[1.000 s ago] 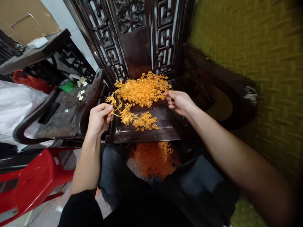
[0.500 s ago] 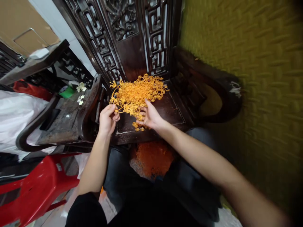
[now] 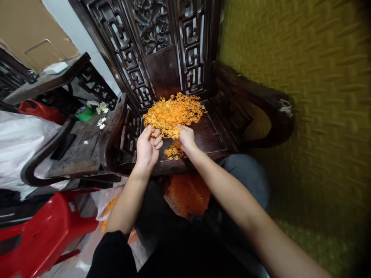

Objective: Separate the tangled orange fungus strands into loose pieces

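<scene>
A heap of yellow-orange, branching artificial flower sprigs (image 3: 176, 110) lies on the dark wooden seat (image 3: 207, 137) of a carved chair. At the heap's near left side, my left hand (image 3: 148, 148) is closed in a pinch on the thin end of an orange sprig. My right hand (image 3: 187, 138) has its fingers closed round orange sprig tips at the heap's near edge; the fingertips are partly hidden. A smaller clump of orange sprigs (image 3: 173, 151) rests near the seat's front edge, just below and left of my right hand.
The carved chair back (image 3: 165, 69) rises behind the heap, with a curved armrest (image 3: 268, 100) at right. Another wooden seat (image 3: 82, 146) at left holds a green object (image 3: 84, 113) and pale flower pieces (image 3: 101, 108). A red plastic stool (image 3: 55, 224) stands lower left. Orange material (image 3: 188, 195) lies below the seat.
My left hand has moved right, closer to my right hand. My right hand has gone from spread fingers to closed on the sprig tips. The view has shifted slightly.
</scene>
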Motion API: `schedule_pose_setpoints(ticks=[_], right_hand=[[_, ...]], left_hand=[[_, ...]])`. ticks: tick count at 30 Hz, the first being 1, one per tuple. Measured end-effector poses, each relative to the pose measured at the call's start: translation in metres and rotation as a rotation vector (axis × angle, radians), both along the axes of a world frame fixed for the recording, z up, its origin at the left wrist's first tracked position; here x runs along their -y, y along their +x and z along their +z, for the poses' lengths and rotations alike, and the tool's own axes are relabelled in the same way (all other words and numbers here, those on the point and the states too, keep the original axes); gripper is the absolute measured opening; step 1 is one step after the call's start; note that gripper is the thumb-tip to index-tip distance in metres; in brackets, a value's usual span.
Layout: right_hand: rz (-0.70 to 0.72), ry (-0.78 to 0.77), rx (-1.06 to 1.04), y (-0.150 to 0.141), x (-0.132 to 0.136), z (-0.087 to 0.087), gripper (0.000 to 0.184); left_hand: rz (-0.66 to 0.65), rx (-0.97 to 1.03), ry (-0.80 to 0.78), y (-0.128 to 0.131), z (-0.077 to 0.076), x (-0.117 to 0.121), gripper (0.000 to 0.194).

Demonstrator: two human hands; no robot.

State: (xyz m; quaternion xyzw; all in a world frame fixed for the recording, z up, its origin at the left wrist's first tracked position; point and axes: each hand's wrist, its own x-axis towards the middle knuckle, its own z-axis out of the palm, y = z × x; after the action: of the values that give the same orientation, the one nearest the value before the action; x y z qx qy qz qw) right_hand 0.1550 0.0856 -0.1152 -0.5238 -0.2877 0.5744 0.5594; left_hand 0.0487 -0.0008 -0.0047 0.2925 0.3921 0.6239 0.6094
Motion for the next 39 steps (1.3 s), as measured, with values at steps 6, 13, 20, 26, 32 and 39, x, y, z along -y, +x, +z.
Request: schedule_pose_setpoints(ticks=[6, 13, 20, 26, 32, 39], right_hand=[[-0.092, -0.087, 0.144, 0.036, -0.032, -0.001, 0.031], [-0.024, -0.184, 0.210, 0.066, -0.042, -0.008, 0.033], [0.184, -0.207, 0.247, 0.095, -0.037, -0.037, 0.030], [0.302, -0.067, 0.415, 0.076, -0.015, -0.052, 0.005], [0.102, 0.175, 0.490, 0.048, 0.012, -0.023, 0.057], [-0.148, 0.474, 0.329, -0.004, 0.023, 0.000, 0.051]], left_hand=[[-0.063, 0.080, -0.069, 0.016, -0.001, 0.007, 0.029], [-0.120, 0.115, -0.139, 0.014, 0.002, 0.005, 0.030], [0.058, 0.095, -0.049, -0.017, 0.005, -0.004, 0.028], [0.009, 0.100, -0.083, -0.022, -0.007, -0.013, 0.031], [-0.023, 0.159, -0.068, -0.009, -0.008, -0.011, 0.030], [-0.093, 0.210, -0.109, 0.017, -0.009, -0.004, 0.028]])
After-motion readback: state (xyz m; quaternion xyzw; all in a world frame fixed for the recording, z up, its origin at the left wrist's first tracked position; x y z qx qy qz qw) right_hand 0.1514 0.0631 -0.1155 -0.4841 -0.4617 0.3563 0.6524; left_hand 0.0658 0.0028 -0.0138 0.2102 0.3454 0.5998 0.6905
